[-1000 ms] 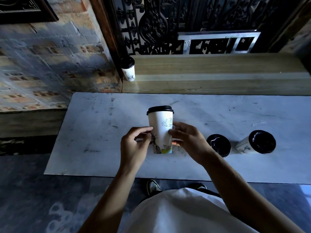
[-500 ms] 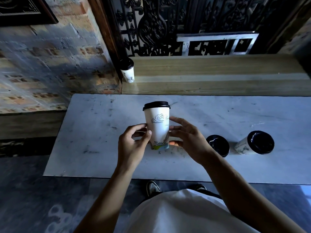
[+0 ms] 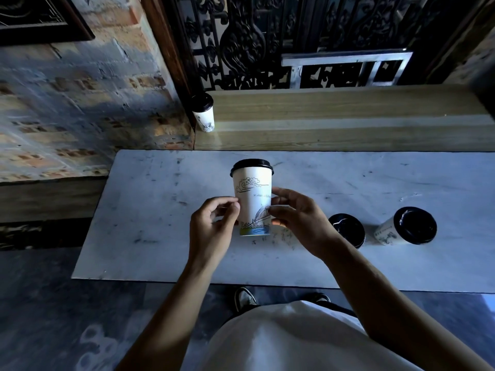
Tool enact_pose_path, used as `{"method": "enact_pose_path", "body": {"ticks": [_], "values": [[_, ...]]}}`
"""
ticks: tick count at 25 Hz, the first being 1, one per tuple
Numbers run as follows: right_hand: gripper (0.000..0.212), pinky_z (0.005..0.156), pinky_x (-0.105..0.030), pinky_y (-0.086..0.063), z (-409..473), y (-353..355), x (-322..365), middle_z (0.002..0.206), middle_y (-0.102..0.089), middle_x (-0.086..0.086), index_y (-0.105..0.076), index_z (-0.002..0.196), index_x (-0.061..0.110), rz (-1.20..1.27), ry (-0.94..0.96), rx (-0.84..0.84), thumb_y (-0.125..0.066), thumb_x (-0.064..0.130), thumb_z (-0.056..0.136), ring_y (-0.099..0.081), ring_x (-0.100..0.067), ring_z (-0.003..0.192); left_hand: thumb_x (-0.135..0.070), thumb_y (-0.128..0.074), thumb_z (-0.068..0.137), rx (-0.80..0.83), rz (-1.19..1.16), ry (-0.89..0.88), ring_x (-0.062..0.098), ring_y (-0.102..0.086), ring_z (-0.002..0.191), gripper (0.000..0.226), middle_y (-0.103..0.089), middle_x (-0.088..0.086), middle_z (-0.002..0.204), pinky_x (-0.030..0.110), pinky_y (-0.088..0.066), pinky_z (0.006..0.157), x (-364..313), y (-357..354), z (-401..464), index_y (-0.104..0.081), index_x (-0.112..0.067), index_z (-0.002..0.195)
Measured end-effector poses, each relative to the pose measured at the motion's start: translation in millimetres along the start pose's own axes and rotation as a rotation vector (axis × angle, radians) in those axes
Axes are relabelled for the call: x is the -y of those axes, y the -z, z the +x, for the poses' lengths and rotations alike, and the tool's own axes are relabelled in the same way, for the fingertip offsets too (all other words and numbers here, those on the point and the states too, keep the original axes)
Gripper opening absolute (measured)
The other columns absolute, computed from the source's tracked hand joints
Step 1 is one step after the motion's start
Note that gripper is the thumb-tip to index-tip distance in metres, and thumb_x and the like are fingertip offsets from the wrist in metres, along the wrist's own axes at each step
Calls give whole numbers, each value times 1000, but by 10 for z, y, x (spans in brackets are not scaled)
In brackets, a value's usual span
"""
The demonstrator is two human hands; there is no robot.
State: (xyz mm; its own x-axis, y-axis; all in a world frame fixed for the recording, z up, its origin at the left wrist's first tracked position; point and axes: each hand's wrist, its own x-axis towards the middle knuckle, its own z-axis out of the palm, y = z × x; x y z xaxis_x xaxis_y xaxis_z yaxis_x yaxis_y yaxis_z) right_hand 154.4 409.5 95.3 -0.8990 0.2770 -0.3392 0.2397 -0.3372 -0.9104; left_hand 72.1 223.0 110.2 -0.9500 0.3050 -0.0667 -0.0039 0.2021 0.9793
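A white paper cup [image 3: 253, 194] with a black lid and line drawings stands upright on the white marble table [image 3: 160, 210], near its middle. My left hand [image 3: 211, 228] is at the cup's left side, its curled fingertips and thumb against the wall. My right hand [image 3: 297, 223] holds the cup's right side between thumb and fingers. The cup's lower right part is hidden behind my right fingers.
To the right on the table are a black-lidded cup [image 3: 347, 230] seen from above and another lidded cup [image 3: 407, 226]. A fourth lidded cup [image 3: 204, 112] stands on the wooden ledge [image 3: 348, 121] behind the table, beside the brick wall [image 3: 67, 103].
The cup has been turned between my fingers, so a bridge drawing now faces me. It also sits slightly further left than a second ago. Both hands stay at its sides.
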Motion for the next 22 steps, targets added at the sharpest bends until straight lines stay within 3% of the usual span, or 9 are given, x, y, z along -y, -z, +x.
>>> {"method": "enact_pose_path", "body": {"ticks": [4, 7, 10, 14, 16, 19, 22], "values": [[51, 75, -32, -57, -10, 11, 42, 107, -72, -11, -56, 133, 14, 159, -40, 35, -72, 5, 85, -73, -21, 91, -13, -76, 89, 22, -15, 27, 13, -73, 91, 9, -78, 3, 97, 29, -60, 81, -2, -14, -17, -72, -15, 96], [55, 74, -34, -58, -26, 16, 59, 105, -75, -8, -53, 135, 14, 194, -54, 61, -72, 2, 85, -75, -22, 88, -12, -77, 87, 17, 15, 35, 12, -73, 91, 11, -77, 1, 97, 39, -62, 84, 3, -9, -11, -72, -15, 96], [55, 77, -33, -58, -1, 16, 32, 114, -71, -13, -54, 136, 13, 134, -48, 30, -75, 3, 85, -74, -22, 94, -10, -75, 88, -11, 89, -10, 13, -71, 86, 10, -76, -1, 94, 46, -63, 76, 27, 8, -4, -75, -17, 96], [49, 89, -43, -57, 24, 25, -38, 129, -65, -23, -57, 131, 6, 120, -34, 25, -72, 8, 85, -70, -32, 107, 2, -70, 88, 4, 129, -79, 11, -71, 84, 24, -75, 4, 97, 31, -62, 72, -7, 22, 10, -76, -20, 96], [38, 87, -38, -58, 7, 36, -41, 125, -65, -17, -59, 126, 6, 102, -22, -4, -66, 0, 90, -70, -28, 102, 5, -70, 88, 32, 125, -77, 7, -72, 82, 26, -75, 6, 97, 21, -58, 72, -17, 12, 13, -75, -18, 96], [29, 83, -32, -58, -15, 48, -28, 120, -66, -13, -63, 116, 8, 54, -8, -33, -60, -9, 93, -71, -23, 97, 0, -70, 89, 7, 74, -4, 14, -74, 87, 23, -77, 4, 96, 23, -59, 75, 5, -29, 8, -74, -22, 93], [30, 78, -27, -57, -15, 29, -5, 116, -65, -12, -63, 116, 9, 66, -12, -38, -61, -9, 92, -69, -21, 97, -16, -73, 90, 1, -13, 50, 20, -74, 86, 4, -77, 5, 89, 27, -58, 76, 15, -73, -2, -71, -19, 87]]}}
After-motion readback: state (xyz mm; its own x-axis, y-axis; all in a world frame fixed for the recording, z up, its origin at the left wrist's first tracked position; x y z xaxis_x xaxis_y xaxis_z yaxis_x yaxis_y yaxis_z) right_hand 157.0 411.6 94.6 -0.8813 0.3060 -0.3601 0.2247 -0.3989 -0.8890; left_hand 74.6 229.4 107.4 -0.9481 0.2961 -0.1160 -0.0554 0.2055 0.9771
